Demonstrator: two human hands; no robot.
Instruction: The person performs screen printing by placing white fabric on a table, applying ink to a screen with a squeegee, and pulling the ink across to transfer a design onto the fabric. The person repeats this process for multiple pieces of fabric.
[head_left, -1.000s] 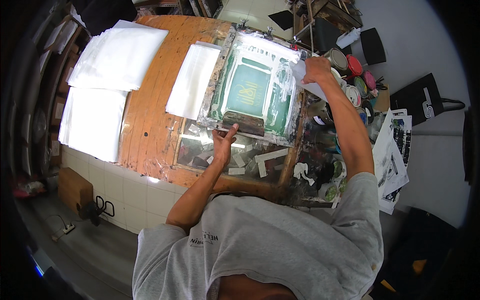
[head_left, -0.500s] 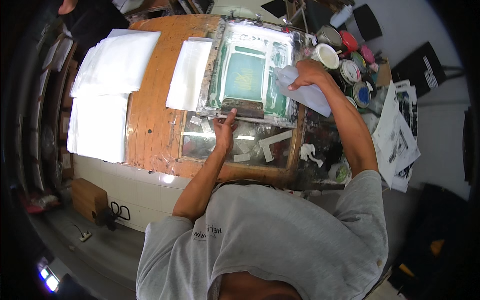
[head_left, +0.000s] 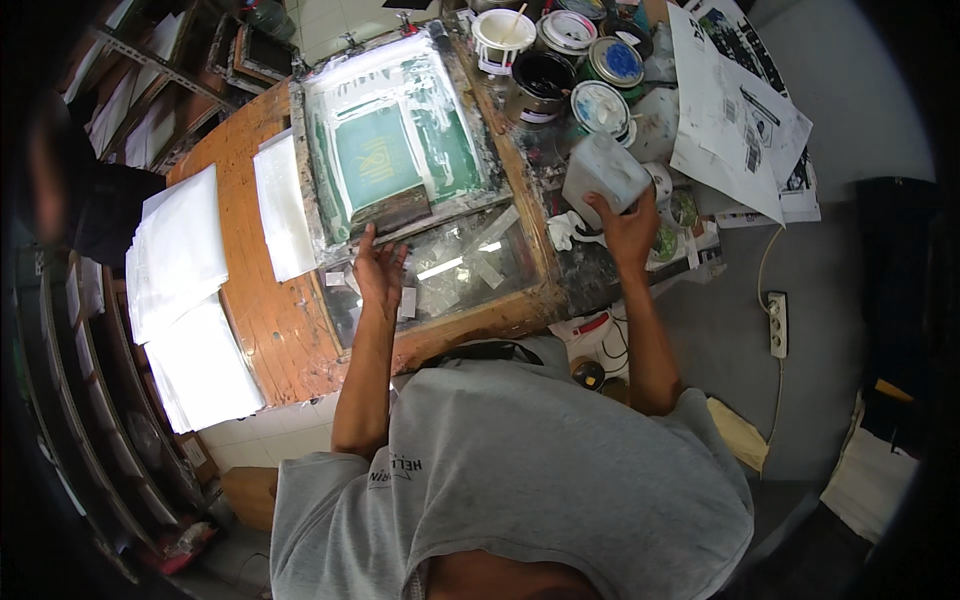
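My right hand (head_left: 628, 228) grips a cloudy white plastic container (head_left: 603, 172), held tilted beside the paint cans at the right. My left hand (head_left: 380, 268) is at the front edge of the screen-printing frame (head_left: 478, 192), fingers apart, one fingertip close to the squeegee; whether it touches is unclear. The squeegee (head_left: 392, 210), dark and worn, lies across the near end of the green mesh (head_left: 345, 140). White streaks smear the mesh around a yellowish design. Beneath the frame's near edge is a glass panel (head_left: 440, 285) with pale tape pieces.
Stacked white sheets (head_left: 185, 250) lie on the wooden table (head_left: 240, 260) at left, with a narrower stack (head_left: 283, 205) beside the frame. Open paint cans (head_left: 545, 85) crowd the right back. Printed papers (head_left: 740, 110) overhang the right edge. Another person's dark sleeve (head_left: 110, 215) shows at far left.
My right hand has moved the plastic container from above the screen's right side to beside the cans. My left fingers have spread at the frame's front edge. The view has turned rightward.
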